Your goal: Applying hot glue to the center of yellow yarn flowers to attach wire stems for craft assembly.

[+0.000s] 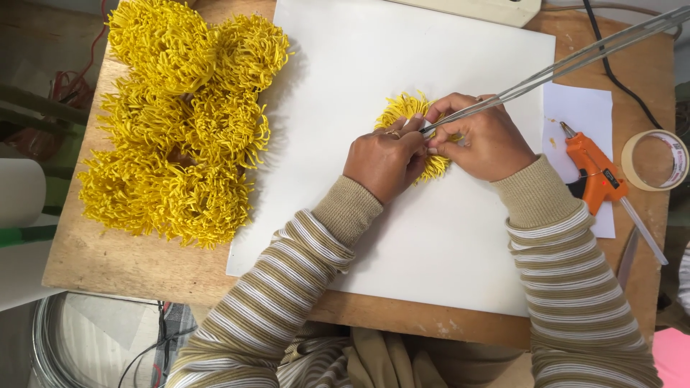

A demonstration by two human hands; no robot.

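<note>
Flower: I am holding the yellow fringed flower on the white board.
Hands: My left hand and right hand are pinching its wire stems.
Feel: It is looking soft and light, so I am gripping low.

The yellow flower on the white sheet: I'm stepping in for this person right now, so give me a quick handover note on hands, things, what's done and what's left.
Left hand: pinching the yellow flower at its middle, pressing it to the white sheet.
Right hand: holding the flower from the other side and gripping the long metal wires, which run off to the upper right.
Nearby: glue gun on a small paper right of the sheet, tape roll beyond it.
Done: a pile of finished yellow flowers lies on the table's left.
Left: this flower, with the wires meeting its middle, looks unfinished.
</note>
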